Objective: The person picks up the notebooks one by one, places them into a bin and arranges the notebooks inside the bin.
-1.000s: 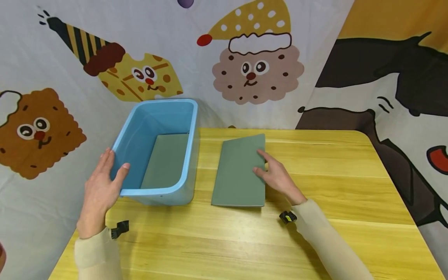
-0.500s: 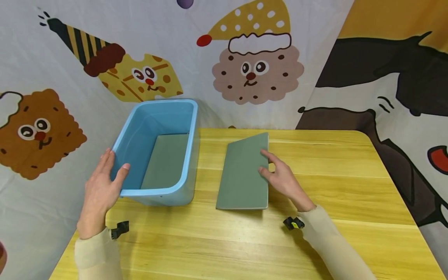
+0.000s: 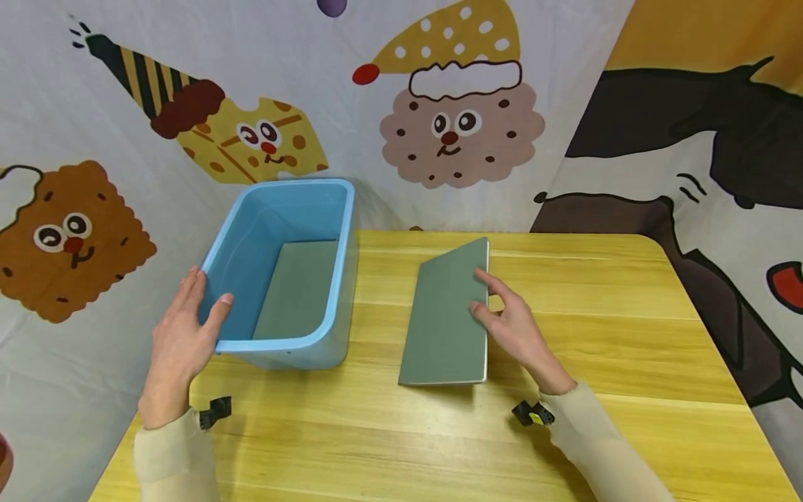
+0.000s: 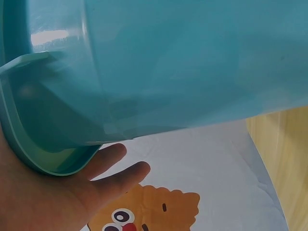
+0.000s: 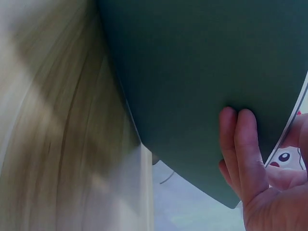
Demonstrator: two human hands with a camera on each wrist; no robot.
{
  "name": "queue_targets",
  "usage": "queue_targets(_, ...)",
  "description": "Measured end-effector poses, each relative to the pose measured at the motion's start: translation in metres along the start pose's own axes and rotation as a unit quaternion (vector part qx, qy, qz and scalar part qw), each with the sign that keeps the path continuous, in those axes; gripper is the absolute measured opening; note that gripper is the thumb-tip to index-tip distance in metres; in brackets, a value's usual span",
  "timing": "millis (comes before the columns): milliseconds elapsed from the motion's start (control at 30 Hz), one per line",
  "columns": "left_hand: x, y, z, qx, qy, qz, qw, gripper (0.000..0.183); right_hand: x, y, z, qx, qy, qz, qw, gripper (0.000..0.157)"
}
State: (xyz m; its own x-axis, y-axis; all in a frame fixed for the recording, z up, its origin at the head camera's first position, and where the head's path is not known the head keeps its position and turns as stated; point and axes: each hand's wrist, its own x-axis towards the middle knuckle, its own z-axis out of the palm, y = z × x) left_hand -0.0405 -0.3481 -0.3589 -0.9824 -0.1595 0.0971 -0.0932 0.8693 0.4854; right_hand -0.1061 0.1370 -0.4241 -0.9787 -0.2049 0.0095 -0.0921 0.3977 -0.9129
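Observation:
My left hand (image 3: 182, 335) holds the near-left corner of a light blue plastic storage bin (image 3: 348, 307), thumb over the rim and fingers along the outside. In the left wrist view two fingers (image 4: 122, 180) extend past the rim under the bin's outer wall. Flat on the bin's floor lies a grey-green notebook or board (image 3: 297, 289). My right hand (image 3: 517, 328) grips a matching grey-green notebook (image 3: 445, 321) at its right edge, thumb and index finger on its upper face. Several fingers (image 5: 248, 144) press its underside in the right wrist view. That edge is raised, and the notebook slants down to the left.
The wooden table (image 3: 602, 314) extends under both hands and to the right. A cloth backdrop (image 3: 370, 139) with cartoon prints hangs behind and left of the table. Black strap clips (image 3: 215, 412) hang at both wrists.
My right hand has drawn the notebook right and slightly toward me, away from the bin, and its slant has grown steeper. The left hand and bin stay put.

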Motion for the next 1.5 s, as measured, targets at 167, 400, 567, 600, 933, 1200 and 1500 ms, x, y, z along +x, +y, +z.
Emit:
queue_targets(167,0.000,0.000,0.000,0.001,-0.001,-0.002,1.0000,0.078,-0.005,-0.004,0.000,0.015,-0.002,0.001,1.000,0.063)
queue_targets(400,0.000,0.000,0.001,0.001,-0.002,-0.005,1.0000,0.078,-0.012,-0.015,-0.003,0.032,0.006,0.004,0.999,0.063)
queue_targets(567,0.000,-0.001,0.001,0.000,0.001,-0.004,1.0000,0.078,-0.014,-0.023,-0.005,0.043,0.012,0.003,0.999,0.063)
queue_targets(600,0.000,-0.001,0.001,0.000,0.001,-0.005,1.0000,0.078,-0.015,-0.024,-0.005,0.045,0.013,0.003,0.999,0.063)
queue_targets(933,0.000,0.000,0.001,0.000,0.002,-0.008,1.0000,0.078,-0.021,-0.040,-0.007,0.073,0.029,0.006,0.997,0.061)
queue_targets(1200,0.000,0.000,0.001,0.001,0.002,-0.008,1.0000,0.078,-0.026,-0.050,-0.005,0.099,0.048,-0.010,0.994,0.060)
queue_targets(1500,0.000,-0.001,0.001,0.002,0.001,-0.002,1.0000,0.078,-0.030,-0.065,-0.006,0.137,0.060,-0.030,0.988,0.057)
